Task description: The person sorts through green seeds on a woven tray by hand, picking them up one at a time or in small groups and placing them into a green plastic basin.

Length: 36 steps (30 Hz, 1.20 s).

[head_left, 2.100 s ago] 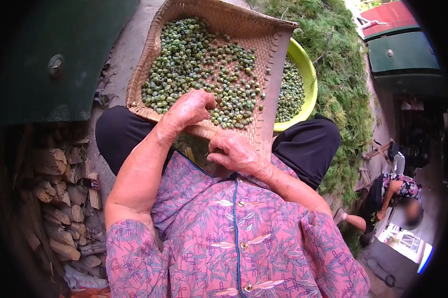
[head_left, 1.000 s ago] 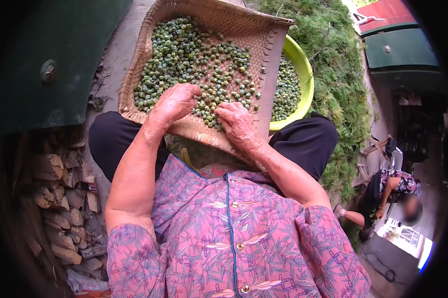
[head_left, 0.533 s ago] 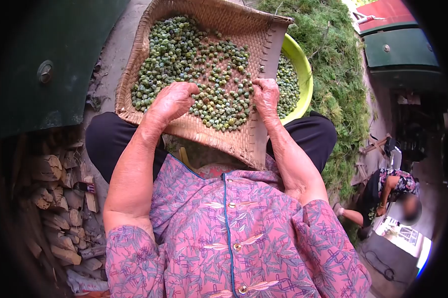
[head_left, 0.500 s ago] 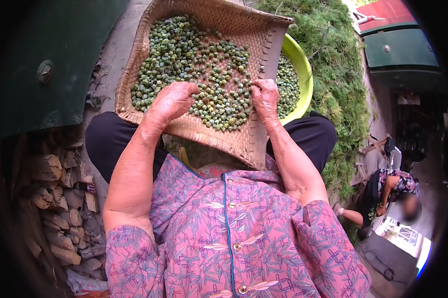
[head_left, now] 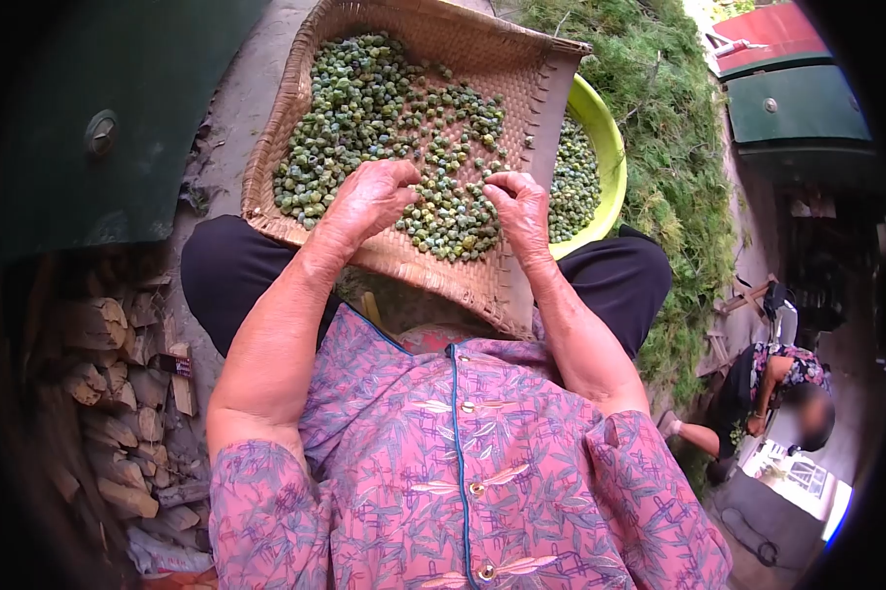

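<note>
In woven basket (head_left: 462,41): many small green fruits (head_left: 354,108), heaped at basket's L, sparser twd its R edge. In yellow-green basin (head_left: 615,162) just R of basket, partly hidden by it: more of same. Over basket's near half: L hand (head_left: 374,194) & R hand (head_left: 523,208), both w/ fingers curled narrow; vs earlier frame, closer together. Can't tell if holding any; L fingertips hard to see. Cut off at top: part of basket's far rim.

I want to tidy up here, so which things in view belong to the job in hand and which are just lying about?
Part of the job, it seems:
woven tray
small green pieces in it, under both hands
yellow-green basin, holding similar pieces

Apparently just lying about:
split wood, lower left
crumpled bag below it
</note>
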{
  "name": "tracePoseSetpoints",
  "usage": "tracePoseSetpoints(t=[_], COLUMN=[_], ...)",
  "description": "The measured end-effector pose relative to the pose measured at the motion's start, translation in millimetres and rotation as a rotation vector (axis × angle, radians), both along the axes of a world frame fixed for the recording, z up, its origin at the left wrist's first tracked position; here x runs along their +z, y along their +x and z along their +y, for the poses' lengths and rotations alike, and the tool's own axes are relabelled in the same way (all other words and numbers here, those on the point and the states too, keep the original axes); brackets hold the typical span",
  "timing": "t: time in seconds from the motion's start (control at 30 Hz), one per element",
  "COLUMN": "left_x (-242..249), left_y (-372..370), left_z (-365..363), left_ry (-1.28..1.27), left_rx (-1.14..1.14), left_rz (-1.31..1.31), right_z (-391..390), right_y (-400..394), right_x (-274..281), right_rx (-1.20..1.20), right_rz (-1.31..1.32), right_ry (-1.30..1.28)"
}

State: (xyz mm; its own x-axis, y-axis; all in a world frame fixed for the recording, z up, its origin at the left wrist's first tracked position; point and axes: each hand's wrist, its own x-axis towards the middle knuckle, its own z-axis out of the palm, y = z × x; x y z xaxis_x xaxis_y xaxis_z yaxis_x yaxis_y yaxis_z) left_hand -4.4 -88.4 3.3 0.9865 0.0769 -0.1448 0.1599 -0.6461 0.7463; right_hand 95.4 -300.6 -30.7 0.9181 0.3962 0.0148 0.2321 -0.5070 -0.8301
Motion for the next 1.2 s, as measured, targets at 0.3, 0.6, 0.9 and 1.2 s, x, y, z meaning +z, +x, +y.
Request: tracePoseSetpoints(t=[0.3, 0.6, 0.9, 1.2], left_x=[3, 11, -2, -13], left_y=[-4, -7, -9, -13], left_z=[-16, -18, -17, -26], left_ry=[-0.501, -0.711, -0.582, -0.23], left_rx=[0.082, 0.177, 0.148, -0.062], left_rz=[0.06, 0.216, 0.147, 0.17], right_z=[29, 30, 6, -14], right_y=[-49, -53, -85, -96], right_x=[32, 32, 50, 42], right_rx=[0.099, 0.114, 0.411, 0.83], right_rz=[0.347, 0.259, 0.346, 0.11], right_ry=[0.306, 0.266, 0.162, 0.059])
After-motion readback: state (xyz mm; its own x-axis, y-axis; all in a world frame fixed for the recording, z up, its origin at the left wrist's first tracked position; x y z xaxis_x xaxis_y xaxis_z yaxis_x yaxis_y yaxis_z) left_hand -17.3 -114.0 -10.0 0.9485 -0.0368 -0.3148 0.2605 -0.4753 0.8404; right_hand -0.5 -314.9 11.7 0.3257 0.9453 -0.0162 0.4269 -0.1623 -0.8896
